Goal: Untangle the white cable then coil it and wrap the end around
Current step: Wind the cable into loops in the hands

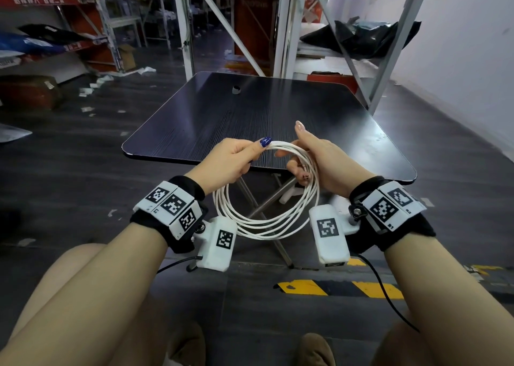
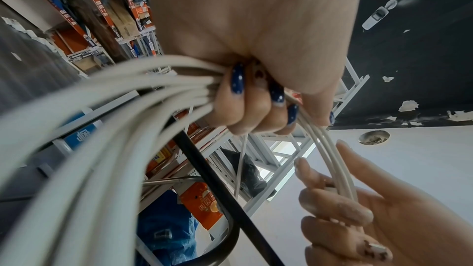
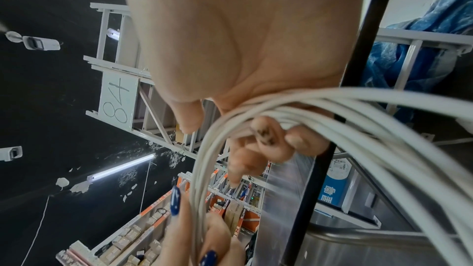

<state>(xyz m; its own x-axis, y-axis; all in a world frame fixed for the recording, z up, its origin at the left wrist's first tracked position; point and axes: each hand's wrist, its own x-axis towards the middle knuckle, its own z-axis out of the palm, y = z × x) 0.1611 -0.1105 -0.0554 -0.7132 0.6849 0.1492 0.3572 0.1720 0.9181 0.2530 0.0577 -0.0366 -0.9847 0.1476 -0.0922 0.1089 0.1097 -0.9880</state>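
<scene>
The white cable (image 1: 267, 226) hangs as a round coil of several loops in front of the table's near edge. My left hand (image 1: 236, 159) grips the top of the coil, thumb on the strands. My right hand (image 1: 314, 157) holds the coil's upper right side, lower fingers curled round the strands, index finger pointing up. In the left wrist view the left fingers (image 2: 245, 108) are closed round the bundled cable (image 2: 128, 128), and the right hand (image 2: 358, 209) holds the strands below. In the right wrist view the right fingers (image 3: 271, 143) curl round the cable (image 3: 358, 120).
A dark folding table (image 1: 250, 115) stands ahead with a small ring-shaped object (image 1: 236, 89) near its far edge. Metal shelving (image 1: 278, 26) rises behind it. A yellow and black floor strip (image 1: 342, 287) lies to the lower right. My knees fill the bottom of the head view.
</scene>
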